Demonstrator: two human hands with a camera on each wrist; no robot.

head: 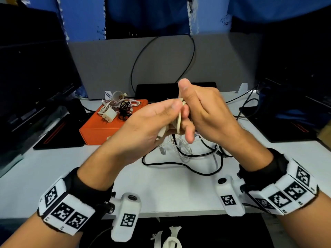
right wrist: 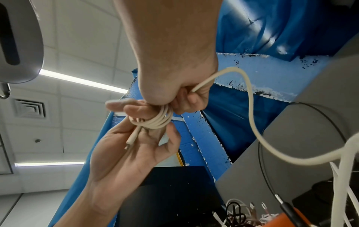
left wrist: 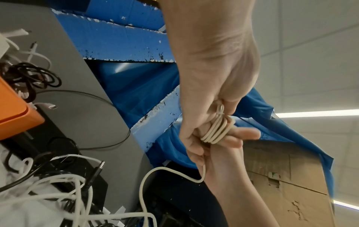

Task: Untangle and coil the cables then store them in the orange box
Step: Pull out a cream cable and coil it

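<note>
Above white desk: left hand fingers serve as spool, thumb pinning thin cream rubbery cable loops; right hand clenched on free strand, feeding next wrap; orange box near.

Black wristbands carry white marker-printed bands and white cameras.

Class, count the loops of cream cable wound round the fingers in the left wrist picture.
4 loops of the cream cable lie side by side round the left hand's fingers; the right hand grips them from above. More may be hidden underneath.
</note>
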